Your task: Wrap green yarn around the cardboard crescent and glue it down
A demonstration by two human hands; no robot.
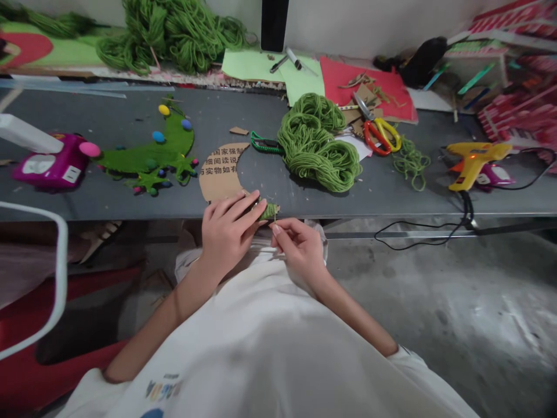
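Observation:
A crescent-shaped piece of cardboard (224,177) with printed characters reaches over the table's front edge. Its lower tip is wrapped in green yarn (270,211). My left hand (232,229) lies over the cardboard near the wrapped tip and grips it, fingers pressed together. Just right of that, my right hand (299,247) pinches the strand of yarn that comes off the wrapping. A large loose skein of green yarn (319,145) lies on the table ahead of my hands, beside a green-handled tool (266,143).
Left stands a green felt crescent (169,142) with coloured balls, near a purple box (54,162). To the right are scissors with red and yellow handles (378,136), tangled yarn scraps (411,159) and a yellow glue gun (474,159) with a hanging black cable. More green yarn (174,35) is piled behind.

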